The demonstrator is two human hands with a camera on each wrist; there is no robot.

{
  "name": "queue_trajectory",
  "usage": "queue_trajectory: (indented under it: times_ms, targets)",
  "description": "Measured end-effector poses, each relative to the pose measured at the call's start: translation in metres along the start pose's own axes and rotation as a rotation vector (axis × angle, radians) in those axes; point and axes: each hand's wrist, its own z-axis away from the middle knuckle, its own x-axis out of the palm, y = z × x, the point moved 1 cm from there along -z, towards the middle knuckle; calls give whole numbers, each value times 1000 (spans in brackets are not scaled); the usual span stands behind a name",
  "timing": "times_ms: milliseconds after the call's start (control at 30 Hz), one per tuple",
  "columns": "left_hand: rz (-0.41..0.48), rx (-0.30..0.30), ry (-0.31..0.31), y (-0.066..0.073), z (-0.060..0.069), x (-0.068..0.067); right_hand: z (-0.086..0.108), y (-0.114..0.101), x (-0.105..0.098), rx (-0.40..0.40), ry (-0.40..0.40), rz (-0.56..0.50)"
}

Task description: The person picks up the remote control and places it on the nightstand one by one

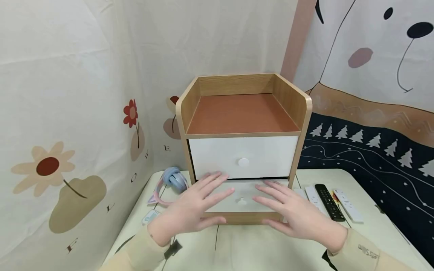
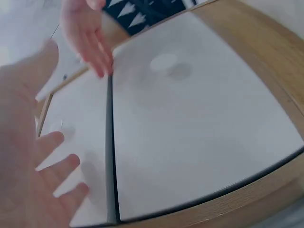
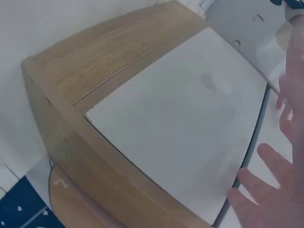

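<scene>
A small wooden cabinet (image 1: 244, 113) with two white drawers stands on the table, both drawers pushed in. Its upper drawer (image 1: 217, 158) has a round white knob (image 1: 243, 162), and the lower drawer (image 1: 237, 188) has a similar one. My left hand (image 1: 200, 205) is before the left part of the lower drawer, fingers extended and spread, holding nothing. Facing it, my right hand (image 1: 293, 210) is at the right part, its fingers likewise extended and empty. Whether the fingertips touch the drawer front, I cannot tell. The left wrist view shows the dark gap between the drawers beside the left fingers (image 2: 61, 173).
Blue and pink headphones (image 1: 174, 178) lie left of the cabinet, with a small white-and-blue item (image 1: 150, 216) nearer me. On the right lie a black remote control (image 1: 329, 202) and a white remote (image 1: 348, 206). Printed fabric (image 1: 217, 37) hangs behind the table.
</scene>
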Motion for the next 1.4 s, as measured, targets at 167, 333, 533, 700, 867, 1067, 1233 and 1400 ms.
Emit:
queue_trajectory:
  times_ms: [167,333,533,700,867,1067,1233,1400]
  targets:
    - [24,14,296,-11,-1,3,4,10,6,10,280,-47]
    - [-40,10,531,-23,3,7,17,25,12,76,488,-28]
    - [-62,-101,762,-34,8,15,43,53,21,245,622,-9]
    - [-5,-253,873,-38,16,27,78,75,28,489,604,-14]
    - [86,-401,913,-36,23,37,113,89,35,834,512,9]
    - [156,-467,924,-34,26,41,149,102,43,1148,374,-19]
    - [186,-491,904,-36,23,43,169,111,43,1356,156,-77]
    - [172,-529,876,-37,18,44,184,118,46,1516,13,-105]
